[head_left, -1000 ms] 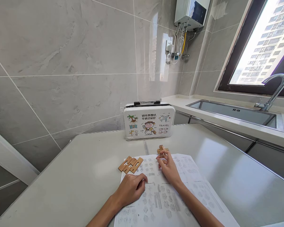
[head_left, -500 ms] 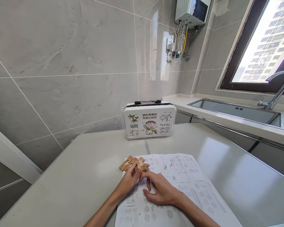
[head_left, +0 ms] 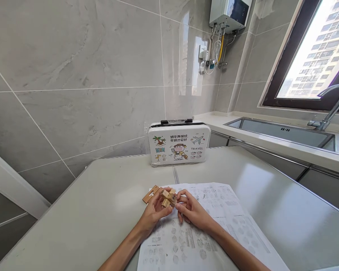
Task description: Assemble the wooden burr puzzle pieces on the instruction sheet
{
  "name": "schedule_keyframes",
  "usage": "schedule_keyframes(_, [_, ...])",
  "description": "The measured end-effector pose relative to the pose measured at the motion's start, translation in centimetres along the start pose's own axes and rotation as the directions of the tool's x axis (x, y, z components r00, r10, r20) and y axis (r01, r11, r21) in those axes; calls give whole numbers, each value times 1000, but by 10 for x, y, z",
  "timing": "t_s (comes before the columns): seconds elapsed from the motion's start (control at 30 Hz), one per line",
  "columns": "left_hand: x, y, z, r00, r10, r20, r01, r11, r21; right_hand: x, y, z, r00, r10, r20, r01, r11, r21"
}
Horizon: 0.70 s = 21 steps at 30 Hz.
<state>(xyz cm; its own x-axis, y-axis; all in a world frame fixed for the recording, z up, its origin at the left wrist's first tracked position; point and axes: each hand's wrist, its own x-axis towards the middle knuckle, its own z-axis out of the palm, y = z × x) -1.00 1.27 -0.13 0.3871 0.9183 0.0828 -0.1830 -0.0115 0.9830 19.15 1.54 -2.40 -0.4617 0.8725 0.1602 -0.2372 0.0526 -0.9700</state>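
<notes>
Both hands meet over the far left corner of a printed instruction sheet (head_left: pixel 214 226) that lies on the pale table (head_left: pixel 101 210). My left hand (head_left: pixel 154 212) and my right hand (head_left: pixel 190 210) pinch a small wooden puzzle assembly (head_left: pixel 168 197) from either side, a little above the sheet. Flat notched wooden pieces (head_left: pixel 150 194) lie on the table just beyond my left hand, partly hidden by its fingers.
A white cartoon-printed tin case (head_left: pixel 179 143) stands against the tiled wall at the table's far edge. To the right run a counter with a steel sink (head_left: pixel 282 133) and a tap (head_left: pixel 332 103). A water heater (head_left: pixel 228 13) hangs high on the wall beside the window.
My right hand carried the wooden assembly from the sheet's far edge to the left. My left hand rose to meet it, and both hands now grip it together.
</notes>
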Motion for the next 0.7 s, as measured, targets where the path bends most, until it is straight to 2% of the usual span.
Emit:
schedule_keyframes(0.23, [4,-8,-2,998,49,37,-52,995,87,1,-7,-3,998,56,14,-55,998,-33])
schedule_keyframes(0.37, [7,-20,-7,994,78,73,-87,986,140,0,-13,-5,991,106,85,-98,991,-94])
schedule_keyframes(0.5, [8,-23,-9,993,91,76,-104,977,184,-1,-10,-6,986,117,117,-111,992,-56])
schedule_keyframes(0.6, [7,-20,-6,995,84,56,-96,965,242,1,-4,-6,990,103,93,-99,994,-42])
schedule_keyframes(0.7, [5,-17,-3,998,59,32,-66,954,294,1,0,-5,997,78,11,-77,993,-84])
